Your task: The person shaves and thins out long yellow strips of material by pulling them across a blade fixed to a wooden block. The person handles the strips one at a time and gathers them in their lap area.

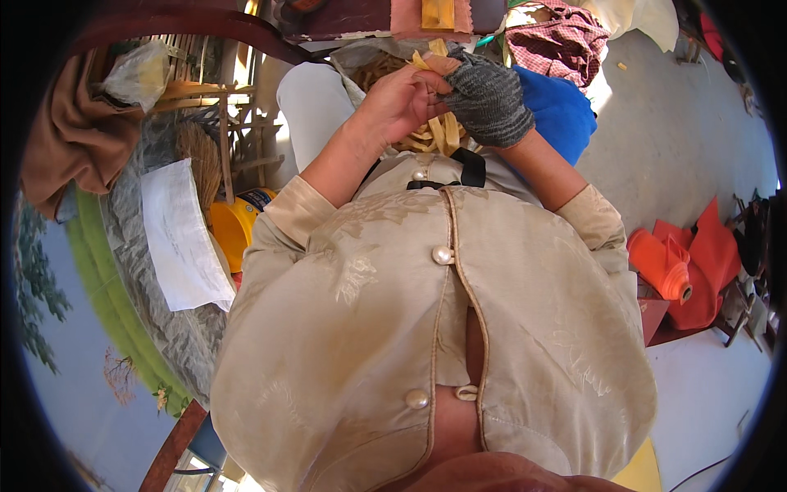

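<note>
The right hand, in a grey knitted glove, appears clamped on a flat yellow strip. The left hand meets it with bent fingers; I cannot tell if these grip. The strip is above more strips in the lap. It seems light, flexible, perhaps easily creased; best pinched across its flat faces.

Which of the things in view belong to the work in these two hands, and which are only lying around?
Apparently part of the work:
bare left hand
right hand in a dark grey knitted glove
pale yellow flat strips, at and below the hands

Apparently only lying around:
straw-coloured bristle broom
brown draped cloth
dark red checked cloth
white flat sheet
</note>
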